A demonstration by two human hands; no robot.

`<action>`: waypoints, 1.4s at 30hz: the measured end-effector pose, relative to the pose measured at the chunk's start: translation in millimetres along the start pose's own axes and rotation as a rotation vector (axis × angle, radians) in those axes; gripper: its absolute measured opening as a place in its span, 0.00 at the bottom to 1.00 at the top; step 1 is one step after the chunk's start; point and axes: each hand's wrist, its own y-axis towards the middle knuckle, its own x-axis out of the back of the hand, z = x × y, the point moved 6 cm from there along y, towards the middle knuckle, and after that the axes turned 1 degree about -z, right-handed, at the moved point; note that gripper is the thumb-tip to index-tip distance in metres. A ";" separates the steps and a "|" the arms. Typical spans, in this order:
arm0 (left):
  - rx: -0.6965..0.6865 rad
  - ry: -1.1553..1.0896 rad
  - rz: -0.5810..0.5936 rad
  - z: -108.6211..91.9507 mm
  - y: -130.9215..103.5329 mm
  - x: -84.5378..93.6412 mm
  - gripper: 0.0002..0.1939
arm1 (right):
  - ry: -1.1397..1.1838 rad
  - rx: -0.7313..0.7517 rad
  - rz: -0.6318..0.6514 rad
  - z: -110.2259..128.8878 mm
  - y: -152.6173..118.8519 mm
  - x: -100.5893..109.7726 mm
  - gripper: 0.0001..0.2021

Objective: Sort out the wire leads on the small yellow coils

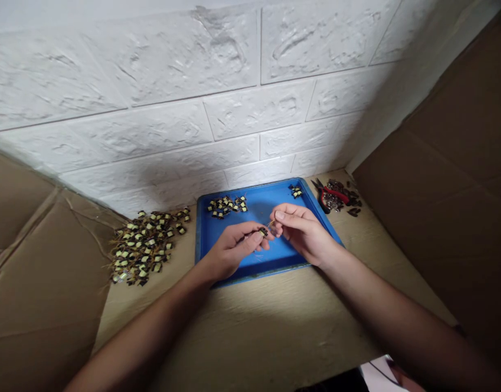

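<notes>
Between the thumb and fingers of my left hand [236, 246] is a small transformer coil [263, 232], black with a pale yellow tape band. Thin copper-coloured wire leads [271, 222] stick out of it toward my right hand [297, 227], whose thumb and index finger pinch their ends. Both hands are above the blue tray [250, 276]. In the tray's far left part lies a cluster of similar coils [228, 205], and a smaller group [295, 191] sits in its far right corner.
A large pile of the same coils [146, 245] lies on the table left of the tray. To the right are red-handled pliers [334, 194] among small dark and shiny pieces [353, 211]. Cardboard panels [446, 179] flank the table [266, 326]; a white brick-patterned wall [234, 117] stands behind.
</notes>
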 end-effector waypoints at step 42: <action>-0.005 0.152 -0.235 1.8 2.5 16.1 0.16 | -1.122 0.618 0.017 38.7 -24.2 -31.1 0.05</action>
